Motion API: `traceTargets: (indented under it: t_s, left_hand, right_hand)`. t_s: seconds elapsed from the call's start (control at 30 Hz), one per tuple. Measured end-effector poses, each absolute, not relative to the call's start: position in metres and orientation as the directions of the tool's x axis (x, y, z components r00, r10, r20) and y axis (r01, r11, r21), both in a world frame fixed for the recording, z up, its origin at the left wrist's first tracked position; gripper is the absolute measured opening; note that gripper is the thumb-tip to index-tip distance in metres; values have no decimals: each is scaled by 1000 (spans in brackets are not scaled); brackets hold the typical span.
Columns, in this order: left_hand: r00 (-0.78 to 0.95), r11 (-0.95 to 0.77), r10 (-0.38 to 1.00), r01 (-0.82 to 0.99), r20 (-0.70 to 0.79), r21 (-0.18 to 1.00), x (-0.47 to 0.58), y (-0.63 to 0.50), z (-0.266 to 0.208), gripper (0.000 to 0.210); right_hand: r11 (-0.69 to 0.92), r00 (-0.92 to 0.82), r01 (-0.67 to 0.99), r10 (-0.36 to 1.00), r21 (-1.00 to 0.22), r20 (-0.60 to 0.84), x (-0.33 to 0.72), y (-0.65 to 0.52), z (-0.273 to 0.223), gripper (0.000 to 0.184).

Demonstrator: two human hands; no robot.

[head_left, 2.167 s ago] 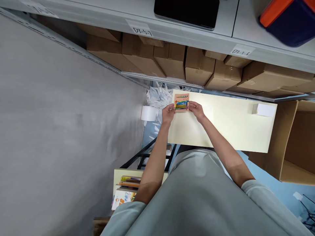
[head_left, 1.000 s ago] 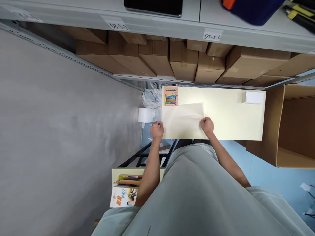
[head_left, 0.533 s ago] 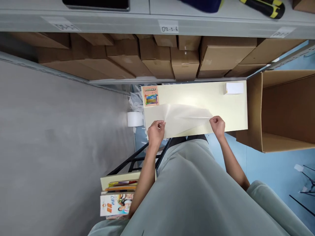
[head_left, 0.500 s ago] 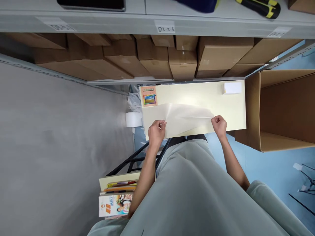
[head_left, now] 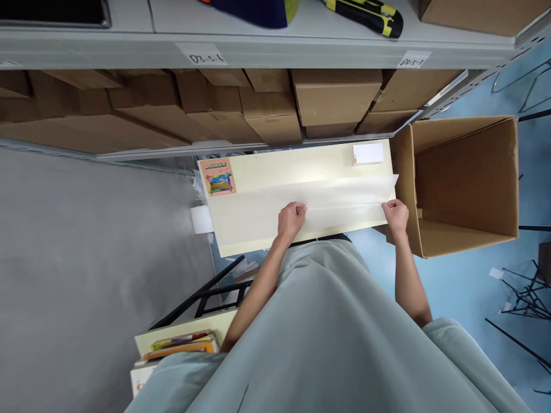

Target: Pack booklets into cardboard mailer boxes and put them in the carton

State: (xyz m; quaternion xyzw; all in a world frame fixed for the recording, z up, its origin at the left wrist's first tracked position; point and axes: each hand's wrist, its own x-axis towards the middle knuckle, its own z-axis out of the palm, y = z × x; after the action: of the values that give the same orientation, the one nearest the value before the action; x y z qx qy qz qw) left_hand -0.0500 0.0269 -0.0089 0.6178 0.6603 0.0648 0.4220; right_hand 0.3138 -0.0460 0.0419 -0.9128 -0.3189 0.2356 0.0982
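Note:
A thin, translucent whitish plastic sheet (head_left: pixel 344 193) lies across a pale cream tabletop (head_left: pixel 301 163); whether it is a bag or a single layer I cannot tell. My left hand (head_left: pixel 293 221) pinches its near part around the middle of the table. Closed on the sheet's right end is my right hand (head_left: pixel 396 216), near the table's right edge. Between the two hands the plastic is drawn fairly straight. A small orange booklet (head_left: pixel 218 177) with a picture on its cover rests at the table's far left corner. Toward the far right sits a small white box (head_left: pixel 368 154).
Brown cartons (head_left: pixel 340 97) fill the grey shelf behind the table, with a black-and-yellow cutter (head_left: pixel 365 16) on the level above. A large open cardboard box (head_left: pixel 469 178) stands to the right. Several books (head_left: pixel 181 347) are stacked at lower left, beside a grey wall (head_left: pixel 94 258).
My left hand has moved right along the sheet, and my right hand has shifted to its far right end. The plastic now reaches the table's right edge. The view has shifted right.

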Motion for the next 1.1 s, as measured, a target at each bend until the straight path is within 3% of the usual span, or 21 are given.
traceTargets:
  t_s: [0.3, 0.57, 0.7, 0.9, 1.1]
  left_hand:
    - [147, 363, 781, 684, -607, 633, -45, 22, -55, 23]
    - [-56, 496, 812, 590, -580, 637, -150, 19, -63, 23]
    - [-238, 567, 802, 593, -547, 573, -226, 18, -67, 24]
    - [-480, 651, 758, 600, -442, 465, -318, 11, -80, 35]
    - [-499, 689, 722, 584, -480, 429, -345, 6, -96, 29]
  right_hand:
    - [-811, 649, 584, 500, -45, -574, 303, -28, 3, 19]
    - [-612, 342, 761, 658, -212, -671, 198, 4, 8, 19]
    - [-502, 214, 840, 653, -205, -726, 122, 22, -2, 23]
    - [-371, 283, 927, 597, 54, -751, 48, 29, -26, 43]
    - [-366, 326, 926, 649, 93, -687, 21, 20, -40, 44]
